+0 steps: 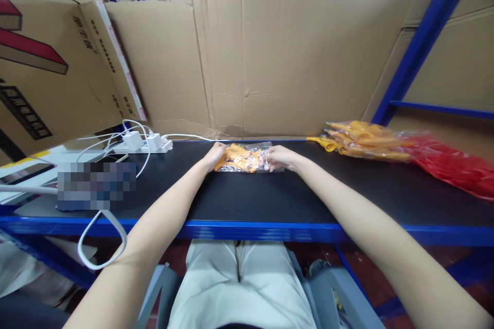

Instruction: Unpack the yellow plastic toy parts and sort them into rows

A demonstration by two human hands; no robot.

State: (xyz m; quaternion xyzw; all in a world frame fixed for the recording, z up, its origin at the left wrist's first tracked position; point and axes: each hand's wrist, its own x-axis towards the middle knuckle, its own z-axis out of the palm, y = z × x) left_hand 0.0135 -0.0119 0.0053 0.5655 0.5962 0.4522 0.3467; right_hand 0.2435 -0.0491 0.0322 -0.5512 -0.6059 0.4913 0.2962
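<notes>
A clear plastic bag [244,159] with small orange pieces inside lies flat on the black tabletop, straight ahead. At its left end, my left hand [215,156] is closed on the edge, thumb on top. The fingers of my right hand [281,158] are bent together on the bag's transparent right end, where the plastic looks loose and shiny. Glare hides the exact shape of the orange pieces.
On the right lie orange items in clear wrapping [363,141] beside red plastic [451,162]. A power strip with white chargers [143,143] and cables stands left. Cardboard [270,61] walls the back; a blue rail [254,231] edges the table.
</notes>
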